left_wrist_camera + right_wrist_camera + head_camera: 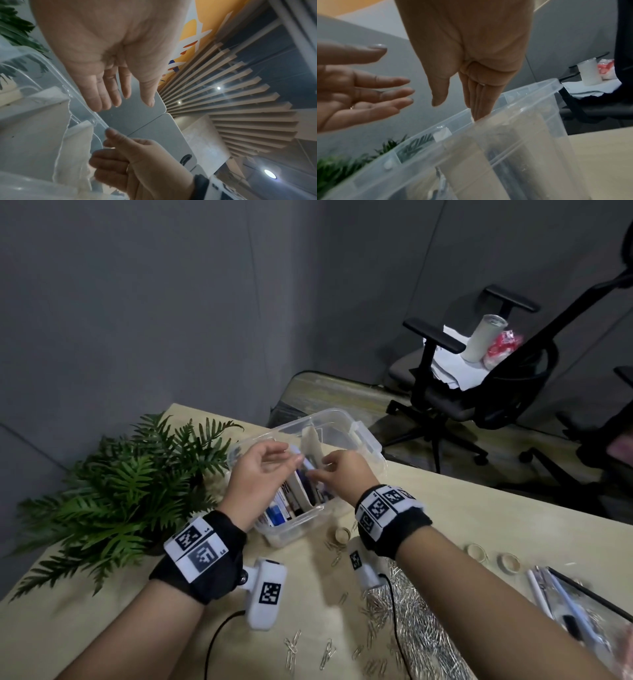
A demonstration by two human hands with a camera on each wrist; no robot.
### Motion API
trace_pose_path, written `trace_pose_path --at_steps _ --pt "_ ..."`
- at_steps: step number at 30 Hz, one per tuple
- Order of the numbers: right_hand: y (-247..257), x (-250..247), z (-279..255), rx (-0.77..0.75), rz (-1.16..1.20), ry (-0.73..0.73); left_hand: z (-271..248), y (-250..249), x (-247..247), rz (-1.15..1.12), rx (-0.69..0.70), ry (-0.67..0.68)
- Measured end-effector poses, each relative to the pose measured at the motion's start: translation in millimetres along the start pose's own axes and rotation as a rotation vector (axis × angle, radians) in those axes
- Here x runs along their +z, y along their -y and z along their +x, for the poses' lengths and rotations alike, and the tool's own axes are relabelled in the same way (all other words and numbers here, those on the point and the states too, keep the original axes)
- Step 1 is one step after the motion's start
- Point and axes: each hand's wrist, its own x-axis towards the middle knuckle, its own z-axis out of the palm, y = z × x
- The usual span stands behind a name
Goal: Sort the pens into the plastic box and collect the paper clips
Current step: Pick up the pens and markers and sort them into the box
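Note:
The clear plastic box [329,414] stands at the desk's far edge. Several pens [277,510] lie inside it, beside a cardboard divider [313,445]. My left hand [274,462] hovers over the box's left half, palm up, fingers relaxed and empty. My right hand [325,470] reaches in from the right. In the right wrist view its straight fingers [476,106] touch the divider's top edge [505,128], with the thumb held apart. A pen [306,464] slants in the box between the two hands. A heap of paper clips [411,611] lies on the desk under my right forearm.
A fern [130,484] stands left of the box. More pens [561,601] lie at the right edge, with tape rolls [508,563] nearby and one [342,534] by the box. Loose clips [291,648] are scattered near me. An office chair [479,392] stands beyond the desk.

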Motion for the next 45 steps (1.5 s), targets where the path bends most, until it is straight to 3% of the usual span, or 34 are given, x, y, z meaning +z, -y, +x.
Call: trace_pose_path --at_steps 4,7,12,19,26,36,41,45 --pt "-24.4 -16.5 -24.1 -0.052 0.253 -0.097 -17.2 -9.8 16.7 -0.021 -0.024 0.107" --pt "-67.4 -37.8 -54.6 0.025 0.438 -0.129 -33.6 -10.9 46.7 -0.033 -0.096 0.215" --pt "-164.0 -72.5 -118.1 0.179 0.297 -0.191 -62.6 4.8 116.1 0.049 -0.206 0.399" --pt "-291.9 -108.0 -187.0 0.458 0.160 -0.213 -100.6 49.7 221.2 0.348 -0.235 0.573" --pt "-337.9 -118.7 -210.1 0.452 0.059 -0.105 -121.6 84.3 301.9 0.591 -0.301 0.489" --pt "-357.2 -107.0 -191.0 0.486 -0.013 -0.011 -111.9 104.5 342.1 0.848 -0.309 0.387" --pt "-360.8 -111.1 -201.0 0.505 -0.102 0.091 -102.9 108.8 350.0 0.871 -0.293 0.381" --pt "-359.9 -107.3 -200.8 0.491 -0.126 0.097 -103.2 105.1 349.3 0.727 -0.352 0.397"
